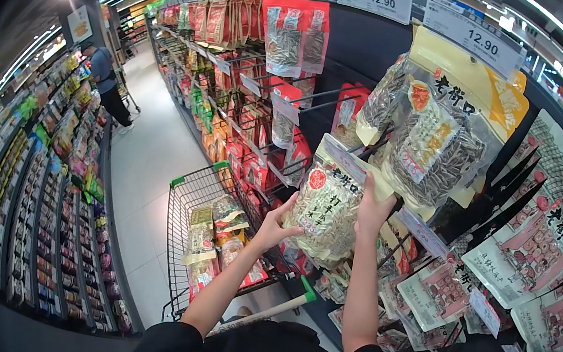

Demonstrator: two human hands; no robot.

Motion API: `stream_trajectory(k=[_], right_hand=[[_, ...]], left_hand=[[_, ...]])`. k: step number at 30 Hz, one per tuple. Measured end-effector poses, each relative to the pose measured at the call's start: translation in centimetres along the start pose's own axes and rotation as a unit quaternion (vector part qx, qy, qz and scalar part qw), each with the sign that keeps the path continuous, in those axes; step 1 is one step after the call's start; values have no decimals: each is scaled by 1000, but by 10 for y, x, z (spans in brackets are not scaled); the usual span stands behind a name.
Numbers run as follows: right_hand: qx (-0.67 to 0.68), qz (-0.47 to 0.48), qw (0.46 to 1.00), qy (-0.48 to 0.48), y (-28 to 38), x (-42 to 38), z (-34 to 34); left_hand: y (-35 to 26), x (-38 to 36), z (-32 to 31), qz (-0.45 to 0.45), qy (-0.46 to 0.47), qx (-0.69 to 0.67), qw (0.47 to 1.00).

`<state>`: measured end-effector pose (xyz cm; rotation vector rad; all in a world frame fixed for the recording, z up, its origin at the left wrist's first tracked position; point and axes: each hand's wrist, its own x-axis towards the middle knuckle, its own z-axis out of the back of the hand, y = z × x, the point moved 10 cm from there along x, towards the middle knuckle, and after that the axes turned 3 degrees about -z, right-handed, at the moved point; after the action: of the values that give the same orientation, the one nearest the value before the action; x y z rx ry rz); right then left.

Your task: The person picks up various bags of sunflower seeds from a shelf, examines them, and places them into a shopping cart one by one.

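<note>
A clear-fronted bag of pale seeds [326, 215], with a cream top and a round red logo, is held upright between both hands in front of the rack. My left hand [279, 225] grips its left edge, thumb across the front. At its right edge is my right hand [374, 207], fingers up near the top corner and partly behind the bag. Just above and to the right hangs a larger bag of dark striped seeds [437, 144], close to my right hand. A price label [345, 160] overlaps the held bag's top.
Below left stands a wire shopping cart [176, 233] with green corners, holding several packages [201, 235]. Pink-and-white bags [528, 239] hang at the right. Red packages line the rack beyond. Down the aisle [144, 157], a person [103, 72] stands by the left shelves [46, 215].
</note>
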<state>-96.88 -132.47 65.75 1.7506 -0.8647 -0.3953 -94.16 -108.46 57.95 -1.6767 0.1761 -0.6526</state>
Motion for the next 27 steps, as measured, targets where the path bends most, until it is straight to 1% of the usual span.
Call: stream_trajectory(k=[2,3,4,6,9,10,12,14,17,20,23,25,26,27], right_hand=[[-51,76,994,-53,7,5,8],[-79,113,988,-75,19,2,8],[-87,130,985,-80,28,2,4],[-106,161,978,-84,50,-5,-2],[-162,146,971,-93,59,-12,-4],[-200,181,956,-117,65,-14,0],[-270,249,916,-160,71,-24,-3],[-247,212,939,-111,68,-24,-13],[-305,202,925,-98,67,-19,-22],[-296,269,908,-127,61,-9,-12],[-250,253,928,-111,57,-1,-19],[-181,86,971,-133,22,16,-1],[-144,1,979,-145,1,18,8],[-122,12,981,-151,-5,17,10]], left_hand=[[-2,2,1,8,7,-21,1000],[1,4,3,2,13,-11,1000],[5,6,7,-5,17,-2,1000],[6,8,12,-16,13,13,1000],[-3,7,19,-16,34,58,998],[-4,9,19,-37,36,49,997],[0,12,24,-38,49,37,997],[-2,13,28,-34,51,11,998],[-14,18,34,-23,63,30,997],[-12,24,38,-43,54,80,994],[-12,38,39,-43,74,125,988],[-8,44,41,-32,90,158,983],[-4,48,44,-99,58,178,977],[6,47,46,-82,64,166,981]])
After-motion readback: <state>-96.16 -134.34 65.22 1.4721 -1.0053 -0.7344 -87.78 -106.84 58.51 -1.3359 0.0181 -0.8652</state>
